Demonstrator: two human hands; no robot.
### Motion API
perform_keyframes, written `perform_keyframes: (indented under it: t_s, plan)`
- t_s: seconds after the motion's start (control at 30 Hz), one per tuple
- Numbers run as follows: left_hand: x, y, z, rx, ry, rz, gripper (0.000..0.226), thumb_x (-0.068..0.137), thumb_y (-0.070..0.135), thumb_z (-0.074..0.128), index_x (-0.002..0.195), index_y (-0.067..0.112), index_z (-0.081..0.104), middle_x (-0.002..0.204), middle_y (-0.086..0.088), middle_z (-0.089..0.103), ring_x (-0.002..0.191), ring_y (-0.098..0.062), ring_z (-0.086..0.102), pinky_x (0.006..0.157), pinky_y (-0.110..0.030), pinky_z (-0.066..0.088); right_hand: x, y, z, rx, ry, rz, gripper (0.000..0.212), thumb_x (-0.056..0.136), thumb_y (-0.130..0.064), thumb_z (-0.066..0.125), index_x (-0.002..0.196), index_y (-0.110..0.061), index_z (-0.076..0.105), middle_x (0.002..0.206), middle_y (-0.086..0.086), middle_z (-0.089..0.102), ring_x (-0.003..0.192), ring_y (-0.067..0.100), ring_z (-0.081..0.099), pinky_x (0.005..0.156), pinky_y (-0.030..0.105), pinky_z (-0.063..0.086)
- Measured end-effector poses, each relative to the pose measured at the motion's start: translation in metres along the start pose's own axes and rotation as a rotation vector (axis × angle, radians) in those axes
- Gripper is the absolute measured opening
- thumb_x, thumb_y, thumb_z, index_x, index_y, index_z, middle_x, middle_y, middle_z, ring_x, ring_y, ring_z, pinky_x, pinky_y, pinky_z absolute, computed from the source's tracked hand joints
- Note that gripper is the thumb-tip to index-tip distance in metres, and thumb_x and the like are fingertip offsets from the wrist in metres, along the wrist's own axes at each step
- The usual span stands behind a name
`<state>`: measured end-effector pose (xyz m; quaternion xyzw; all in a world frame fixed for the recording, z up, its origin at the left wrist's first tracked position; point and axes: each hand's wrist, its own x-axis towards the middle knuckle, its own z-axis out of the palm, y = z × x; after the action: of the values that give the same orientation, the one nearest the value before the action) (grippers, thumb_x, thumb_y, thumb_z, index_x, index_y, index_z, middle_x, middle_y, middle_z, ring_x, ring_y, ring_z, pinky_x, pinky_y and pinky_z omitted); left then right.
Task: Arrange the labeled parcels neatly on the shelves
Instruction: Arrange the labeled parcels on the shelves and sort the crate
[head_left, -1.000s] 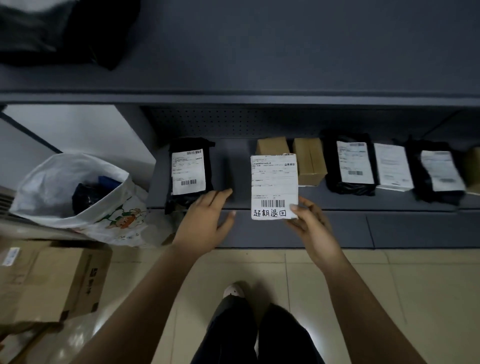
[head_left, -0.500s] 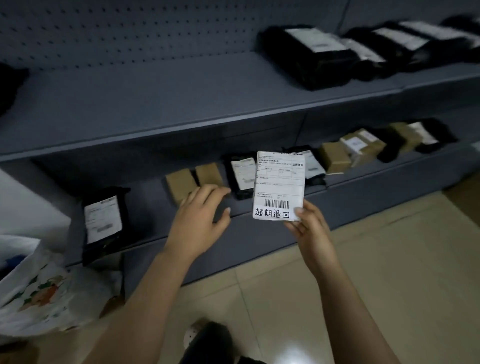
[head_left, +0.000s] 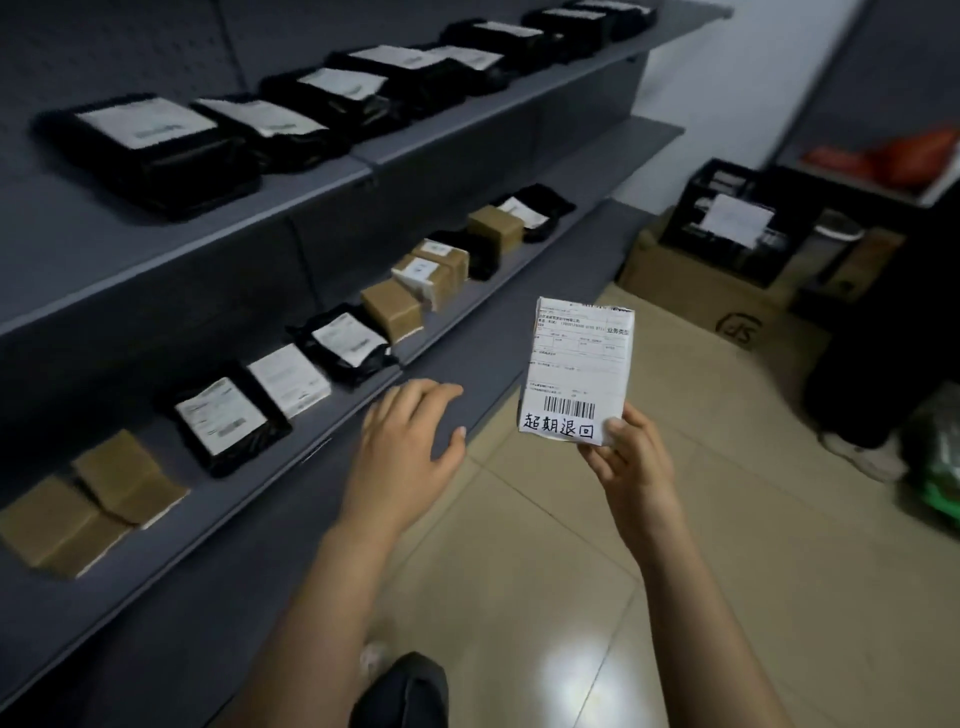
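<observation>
My right hand (head_left: 631, 460) pinches the lower right corner of a small white parcel (head_left: 579, 364) with a barcode label and handwritten characters, held upright above the floor. My left hand (head_left: 405, 449) hovers open, fingers relaxed, over the front edge of the lower grey shelf (head_left: 441, 358). That shelf carries a row of brown boxes (head_left: 392, 309) and black bags with white labels (head_left: 228, 418). The upper shelf (head_left: 322, 179) holds a row of black labeled bags (head_left: 150, 140).
Cardboard boxes (head_left: 701, 291) and a black crate (head_left: 737, 218) stand on the tiled floor at the right end of the shelves. A person's shoe and dark trouser leg (head_left: 852, 415) show at the far right. Bare shelf surface lies at the lower shelf's right end.
The view has swung to the right along the shelves. My right hand has carried the white parcel rightward with it, away from the shelf and over the floor. My left hand stays open near the shelf edge.
</observation>
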<state>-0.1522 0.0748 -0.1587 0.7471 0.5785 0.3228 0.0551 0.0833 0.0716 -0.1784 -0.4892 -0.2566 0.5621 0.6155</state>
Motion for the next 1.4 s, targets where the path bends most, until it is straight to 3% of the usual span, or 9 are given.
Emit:
perform_keyframes:
  t_s: [0.1,0.4,0.57,0.83,0.97,1.13,1.4]
  plan:
    - [0.031,0.018,0.032,-0.038,-0.059,0.066,0.039,0.084,0.028,0.058,0.122,0.017,0.059,0.115,0.001,0.057,0.108,-0.018,0.048,0.093,-0.041,0.043,0.019,-0.006,-0.031,0.034,0.079,-0.007,0.061,0.075,-0.024,0.064,0.132,-0.01,0.053,0.12,0.017,0.068,0.114,0.033,0.063,0.098,0.038,0.049]
    - [0.174,0.029,0.126,-0.145,-0.179,0.252,0.039,0.085,0.032,0.053,0.121,0.018,0.059,0.113,0.001,0.055,0.104,-0.022,0.054,0.087,-0.044,0.049,0.132,-0.037,-0.064,0.084,0.268,-0.096,0.06,0.072,-0.023,0.066,0.129,-0.011,0.055,0.12,0.014,0.068,0.111,0.028,0.065,0.098,0.038,0.048]
    - [0.291,0.031,0.165,-0.186,-0.206,0.359,0.035,0.086,0.023,0.063,0.121,0.017,0.058,0.114,0.0,0.055,0.108,-0.022,0.051,0.088,-0.045,0.048,0.22,-0.075,-0.048,0.091,0.362,-0.163,0.075,0.059,-0.033,0.074,0.128,-0.012,0.056,0.119,0.014,0.069,0.107,0.026,0.066,0.099,0.038,0.049]
    - [0.406,0.049,0.234,-0.231,-0.271,0.465,0.037,0.084,0.019,0.069,0.12,0.017,0.059,0.112,0.0,0.056,0.106,-0.022,0.051,0.089,-0.042,0.047,0.318,-0.113,-0.052,0.144,0.466,-0.193,0.076,0.059,-0.034,0.073,0.13,-0.012,0.056,0.117,0.012,0.07,0.105,0.024,0.066,0.098,0.037,0.049]
    - [0.452,0.063,0.282,-0.216,-0.314,0.481,0.036,0.084,0.021,0.067,0.119,0.018,0.06,0.112,0.001,0.056,0.106,-0.021,0.051,0.093,-0.04,0.042,0.374,-0.129,-0.074,0.18,0.516,-0.187,0.062,0.069,-0.025,0.068,0.129,-0.012,0.055,0.112,0.011,0.072,0.101,0.022,0.068,0.098,0.038,0.049]
    - [0.533,0.1,0.345,-0.212,-0.295,0.475,0.036,0.085,0.025,0.063,0.119,0.018,0.059,0.113,0.001,0.056,0.106,-0.021,0.051,0.092,-0.039,0.041,0.467,-0.17,-0.112,0.192,0.519,-0.192,0.056,0.07,-0.024,0.066,0.124,-0.012,0.056,0.104,0.007,0.074,0.099,0.022,0.069,0.096,0.037,0.05]
    - [0.679,0.185,0.439,-0.22,-0.201,0.401,0.037,0.084,0.026,0.059,0.12,0.017,0.06,0.114,0.001,0.055,0.107,-0.021,0.051,0.092,-0.043,0.045,0.634,-0.274,-0.183,0.093,0.416,-0.172,0.055,0.072,-0.025,0.069,0.125,-0.015,0.058,0.107,0.007,0.074,0.098,0.018,0.07,0.089,0.032,0.05]
